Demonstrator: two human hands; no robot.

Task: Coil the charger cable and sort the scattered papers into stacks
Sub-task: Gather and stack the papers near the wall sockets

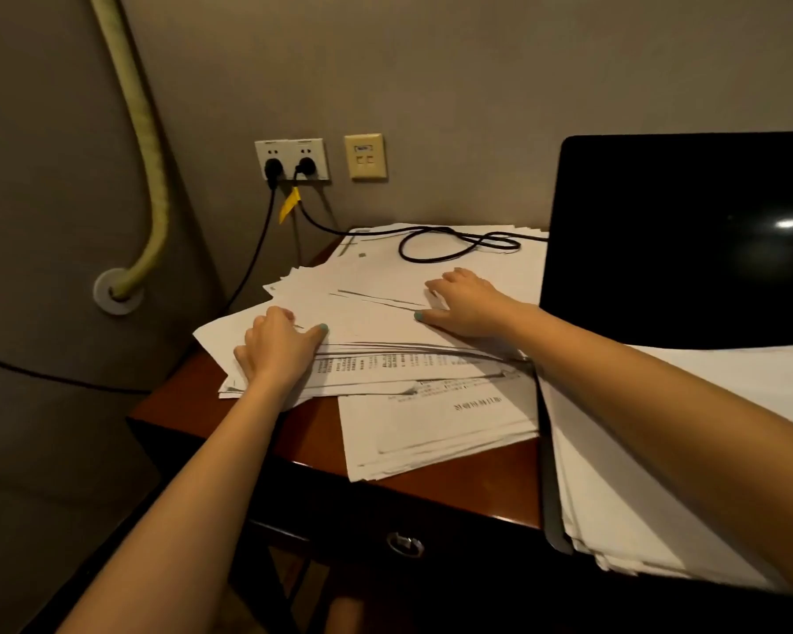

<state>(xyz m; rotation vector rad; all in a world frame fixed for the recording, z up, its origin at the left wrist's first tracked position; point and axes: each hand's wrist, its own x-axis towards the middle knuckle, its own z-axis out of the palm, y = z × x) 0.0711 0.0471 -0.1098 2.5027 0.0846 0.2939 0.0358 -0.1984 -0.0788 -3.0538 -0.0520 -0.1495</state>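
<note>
Forearms (202,473) outstretched; left hand (278,347) palm-down on papers (385,281), fingers bent, grip unclear; right hand (465,304) flat, fingers spread.

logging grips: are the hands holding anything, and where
Nothing clearly held: right hand lies flat on papers; left hand rests on them, fingers curled, grip unclear.

A dark-screened laptop (687,240) is set on the wooden surface (454,496) at right; a double outlet (292,158) and a beige socket (365,156) are mounted on the wall.
</note>
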